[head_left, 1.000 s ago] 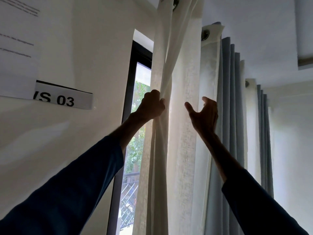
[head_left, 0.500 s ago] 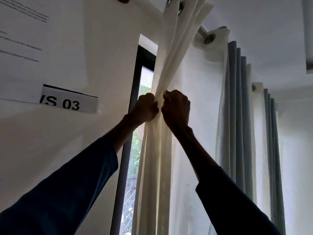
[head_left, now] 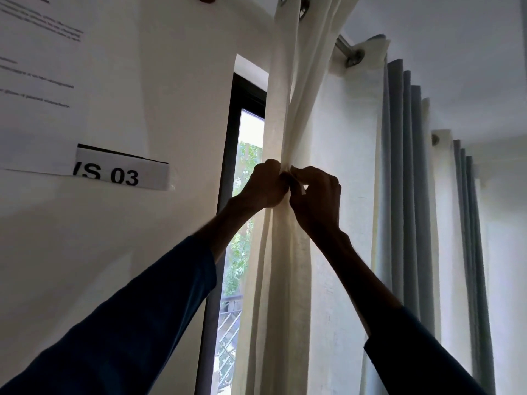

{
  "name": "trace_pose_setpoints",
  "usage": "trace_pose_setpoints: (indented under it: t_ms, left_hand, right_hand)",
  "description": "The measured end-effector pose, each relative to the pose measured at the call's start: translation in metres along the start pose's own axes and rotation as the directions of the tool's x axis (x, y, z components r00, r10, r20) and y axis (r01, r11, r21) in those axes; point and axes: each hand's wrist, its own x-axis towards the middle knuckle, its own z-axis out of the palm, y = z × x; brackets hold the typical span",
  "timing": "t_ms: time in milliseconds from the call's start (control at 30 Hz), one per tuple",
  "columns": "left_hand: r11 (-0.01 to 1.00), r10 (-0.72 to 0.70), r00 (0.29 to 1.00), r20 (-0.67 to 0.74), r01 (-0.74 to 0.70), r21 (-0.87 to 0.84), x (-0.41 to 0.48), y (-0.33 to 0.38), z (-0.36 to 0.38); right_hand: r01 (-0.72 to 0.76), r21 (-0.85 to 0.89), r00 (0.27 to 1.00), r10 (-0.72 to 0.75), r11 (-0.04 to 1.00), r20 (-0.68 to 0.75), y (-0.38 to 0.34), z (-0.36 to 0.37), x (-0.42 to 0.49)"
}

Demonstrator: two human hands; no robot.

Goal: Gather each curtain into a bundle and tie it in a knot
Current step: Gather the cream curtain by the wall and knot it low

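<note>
A cream sheer curtain (head_left: 288,266) hangs from a metal rod (head_left: 346,49) in front of a window. Its folds are pinched together into a narrow bundle at about head height. My left hand (head_left: 266,185) grips the bundle from the left, and my right hand (head_left: 316,195) grips it from the right, fists touching. A fold of fabric sticks out between the fingers of my right hand. To the right hang more curtains: a flat cream panel (head_left: 348,166) and grey-blue pleated curtains (head_left: 405,181).
A dark window frame (head_left: 228,166) stands left of the bundle, with greenery and a railing outside. The white wall on the left carries a printed sheet (head_left: 40,81) and a label reading "S 03" (head_left: 122,172). Another grey-blue curtain (head_left: 470,238) hangs further right.
One second ago my right hand was open and away from the cloth; it came left and closed on the bundle beside my left hand. More folds are now gathered.
</note>
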Motion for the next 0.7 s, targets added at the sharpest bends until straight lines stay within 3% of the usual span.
trace_pose_setpoints:
  t_ms: [233, 433, 700]
  left_hand:
    - [0.944, -0.140, 0.988, 0.071, 0.154, -0.291, -0.007, 0.011, 0.003]
    - [0.949, -0.140, 0.987, 0.079, 0.156, -0.275, -0.010, 0.017, -0.001]
    - [0.938, -0.133, 0.987, 0.090, 0.155, -0.309, -0.011, 0.033, -0.002]
  right_hand:
    - [0.028, -0.027, 1.000, -0.028, 0.999, 0.010, 0.006, -0.012, -0.020]
    - [0.052, -0.099, 0.997, -0.057, 0.994, -0.048, 0.012, -0.025, -0.023]
    - [-0.013, 0.035, 1.000, 0.013, 0.999, 0.008, 0.011, -0.016, -0.032]
